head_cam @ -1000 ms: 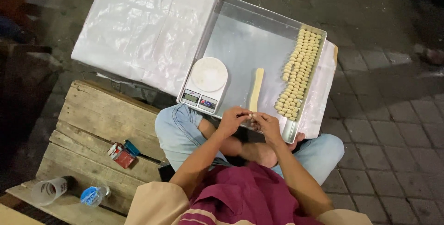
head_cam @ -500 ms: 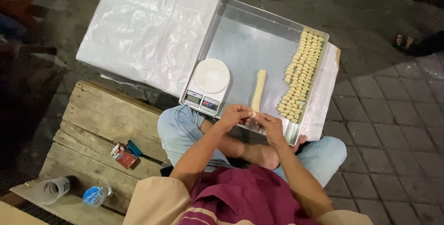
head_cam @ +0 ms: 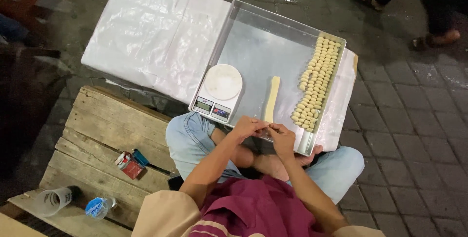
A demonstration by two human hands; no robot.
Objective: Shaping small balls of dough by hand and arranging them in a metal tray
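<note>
The left hand [head_cam: 247,128] and right hand [head_cam: 282,137] meet at the near edge of the metal tray [head_cam: 263,37], fingers pinched together on a small bit of dough [head_cam: 265,128] held between them; the bit is too small to make out clearly. Just beyond the hands, a pale dough strip [head_cam: 272,99] lies on the tray floor, running near to far. To its left, in the tray's near left corner, stands a white kitchen scale [head_cam: 219,92]. Along the tray's right wall lie rows of small shaped dough pieces [head_cam: 317,83]. The tray rests on white plastic sheeting [head_cam: 151,37]. On the wooden pallet [head_cam: 107,129] at left lie a red packet [head_cam: 130,165] and a clear cup [head_cam: 52,201]
</note>
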